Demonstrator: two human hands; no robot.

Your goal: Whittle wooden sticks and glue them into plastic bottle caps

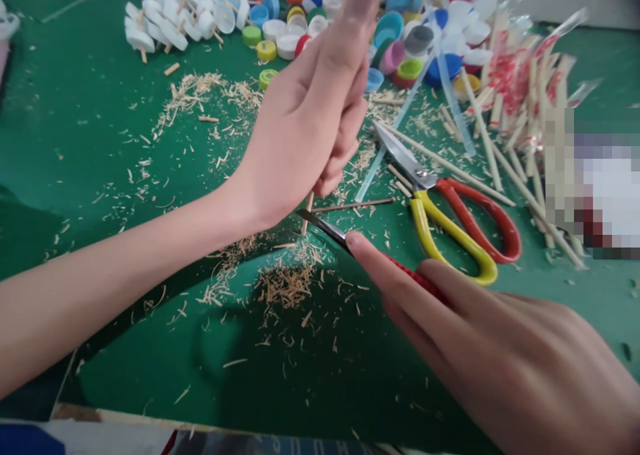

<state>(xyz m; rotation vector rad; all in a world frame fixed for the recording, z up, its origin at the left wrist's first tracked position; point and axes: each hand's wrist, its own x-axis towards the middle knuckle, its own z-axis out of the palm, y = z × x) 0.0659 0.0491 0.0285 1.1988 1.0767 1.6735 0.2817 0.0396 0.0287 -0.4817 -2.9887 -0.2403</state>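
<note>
My left hand [313, 101] is closed around a thin wooden stick [307, 220]. The stick's lower end pokes out below my fingers and its top shows by the thumb. In my right hand [480, 335] is a craft knife [327, 228] with a red handle; the index finger lies along it near the blade. The dark blade tip meets or passes close by the stick's lower end; I cannot tell whether it touches. Beneath both hands, a pile of wood shavings [286, 285] lies on the green table [150, 348]. A thin dark rod [357, 205] rests just behind the blade.
Scissors [425, 178] with red and yellow handles lie open to the right. Behind are many coloured bottle caps [287, 45] and white caps [170, 25] with short sticks through them. Chopsticks [537, 101], some in wrappers, are heaped at right, near pale blue plastic strips [455, 105].
</note>
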